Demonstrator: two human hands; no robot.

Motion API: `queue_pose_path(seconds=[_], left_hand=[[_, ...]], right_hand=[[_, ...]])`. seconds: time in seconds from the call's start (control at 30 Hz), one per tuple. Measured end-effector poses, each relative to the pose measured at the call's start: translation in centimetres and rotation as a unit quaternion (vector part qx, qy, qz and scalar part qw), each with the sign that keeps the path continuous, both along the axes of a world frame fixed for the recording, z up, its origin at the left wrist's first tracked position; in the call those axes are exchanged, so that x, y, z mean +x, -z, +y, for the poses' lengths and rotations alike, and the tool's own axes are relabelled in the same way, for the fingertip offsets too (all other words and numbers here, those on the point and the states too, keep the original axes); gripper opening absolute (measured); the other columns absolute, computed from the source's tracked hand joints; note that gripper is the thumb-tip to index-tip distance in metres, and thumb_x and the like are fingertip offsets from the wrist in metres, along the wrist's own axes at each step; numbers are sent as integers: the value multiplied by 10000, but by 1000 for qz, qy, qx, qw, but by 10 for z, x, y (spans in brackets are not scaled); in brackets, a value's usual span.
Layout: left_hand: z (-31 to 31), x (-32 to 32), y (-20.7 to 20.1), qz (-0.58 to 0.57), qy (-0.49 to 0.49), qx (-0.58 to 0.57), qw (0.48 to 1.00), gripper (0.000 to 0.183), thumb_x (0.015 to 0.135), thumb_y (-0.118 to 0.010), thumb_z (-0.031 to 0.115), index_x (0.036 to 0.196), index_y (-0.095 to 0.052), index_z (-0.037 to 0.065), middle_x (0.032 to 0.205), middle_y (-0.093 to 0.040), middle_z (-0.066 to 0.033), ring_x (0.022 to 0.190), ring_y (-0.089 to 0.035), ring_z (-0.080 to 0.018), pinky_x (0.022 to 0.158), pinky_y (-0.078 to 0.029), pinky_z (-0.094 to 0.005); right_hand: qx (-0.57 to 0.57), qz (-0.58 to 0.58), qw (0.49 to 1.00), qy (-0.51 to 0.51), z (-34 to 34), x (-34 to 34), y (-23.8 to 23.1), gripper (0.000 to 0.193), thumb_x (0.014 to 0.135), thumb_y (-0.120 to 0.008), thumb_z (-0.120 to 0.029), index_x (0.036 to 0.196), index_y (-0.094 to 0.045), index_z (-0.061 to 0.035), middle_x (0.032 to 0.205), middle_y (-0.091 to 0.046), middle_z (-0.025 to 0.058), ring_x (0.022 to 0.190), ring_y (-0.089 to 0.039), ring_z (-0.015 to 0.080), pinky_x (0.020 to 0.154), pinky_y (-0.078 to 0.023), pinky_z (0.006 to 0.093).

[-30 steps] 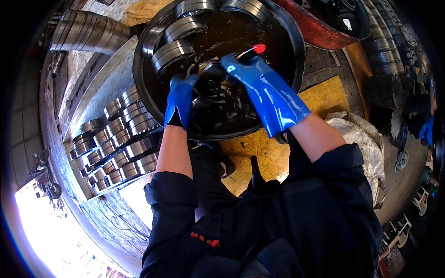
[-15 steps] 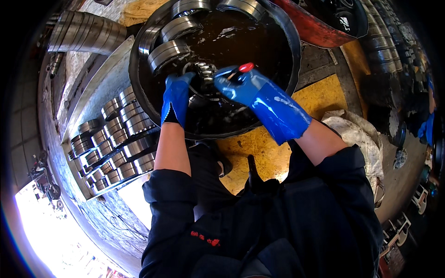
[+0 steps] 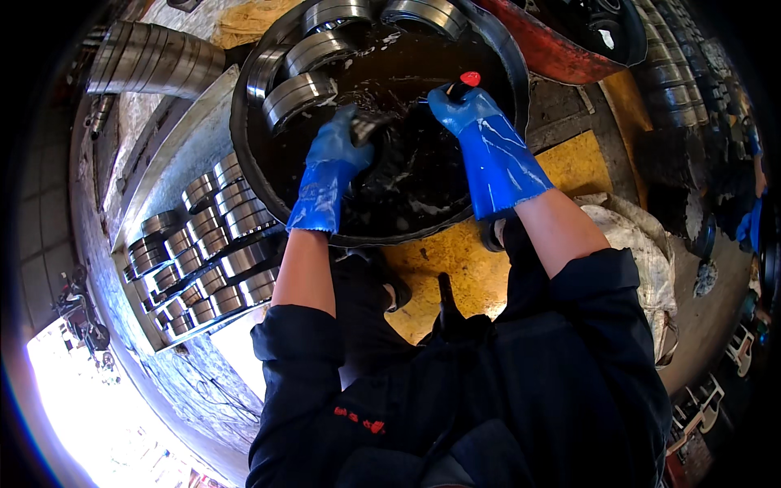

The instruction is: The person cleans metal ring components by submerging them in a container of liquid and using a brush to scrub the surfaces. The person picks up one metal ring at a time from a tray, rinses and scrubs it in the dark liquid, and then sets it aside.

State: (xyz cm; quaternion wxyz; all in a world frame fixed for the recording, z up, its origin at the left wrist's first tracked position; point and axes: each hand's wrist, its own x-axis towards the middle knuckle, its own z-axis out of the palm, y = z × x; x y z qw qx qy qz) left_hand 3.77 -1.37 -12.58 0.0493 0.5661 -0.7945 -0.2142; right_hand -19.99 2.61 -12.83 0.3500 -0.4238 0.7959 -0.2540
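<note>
A wide round black tub (image 3: 521, 81) of dark, oily liquid is in front of me. My left hand (image 3: 333, 150), in a blue rubber glove, is over its left part. The fingers are closed on the edge of a roller bearing (image 3: 372, 128), which is blurred and mostly dark against the liquid. My right hand (image 3: 472, 122), also gloved in blue, is over the right part. It is closed around a tool with a red-ended black handle (image 3: 469, 79); most of its shaft is hidden. Steel bearing rings (image 3: 299, 96) lie along the tub's left and far sides.
At the left a tray holds rows of shiny steel rings (image 3: 244, 218). Larger rings (image 3: 159, 61) are stacked behind it. A red container (image 3: 561, 53) stands at the far right beside the tub. A whitish sack (image 3: 639, 244) lies right of my arm, near the yellow floor (image 3: 439, 260).
My right hand has moved right and away from the bearing with the tool. My left hand has shifted slightly right; the bearing it holds has turned or tipped and is blurred.
</note>
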Motion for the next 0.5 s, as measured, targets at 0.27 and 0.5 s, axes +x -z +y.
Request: queue_pose_path(seconds=[0.27,0.5], left_hand=[[20,2,-10,-105,350,-124,923,759,794,-763,231,1470,-420,195,1333,-598,-122,1148,-624,-314,944,-543,-359],[20,37,-2,-114,129,-41,984,688,827,-715,237,1452,-432,183,1451,-502,-118,1275,-538,-318,1065,-448,-422]], right_hand=[[8,19,1000,-17,-2,-4,10,387,872,-598,-415,1001,-692,-62,1007,-714,179,974,-678,341,890,-535,400],[23,25,999,-16,-12,-6,25,392,872,-605,-408,1039,-683,-62,1058,-698,193,1020,-662,355,922,-526,407]])
